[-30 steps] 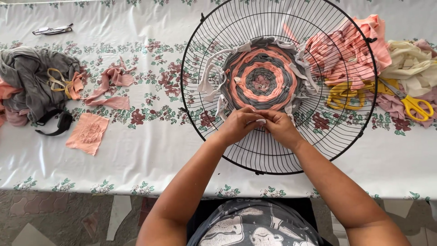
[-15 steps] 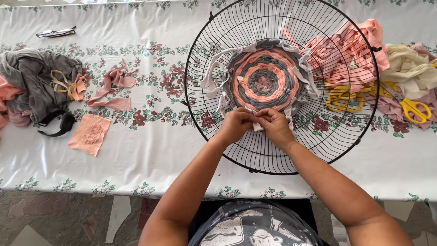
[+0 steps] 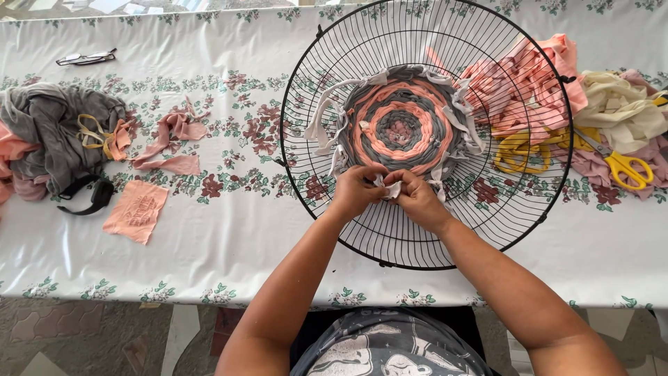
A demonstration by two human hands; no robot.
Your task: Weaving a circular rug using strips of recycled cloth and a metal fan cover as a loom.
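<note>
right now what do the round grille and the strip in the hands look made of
Round grille: looks like thin metal wire with a black coating, judging by its fine, stiff radial spokes and rings. Strip: seems soft pale grey knit fabric, since it crumples between the left hand and right hand; the exact fibre is unclear.

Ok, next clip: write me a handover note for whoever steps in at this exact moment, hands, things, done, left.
Left hand and right hand: both pinch a pale fabric strip at the near edge of the round woven mat.
The mat sits in the middle of the black wire fan guard, lying flat on the floral tablecloth.
Supplies: yellow scissors and pink and cream fabric on the right; grey cloth pile and pink scraps on the left.
Done: centre rings in pink and grey.
Left: outer wires bare; loose strip ends hang at the mat's rim.
</note>
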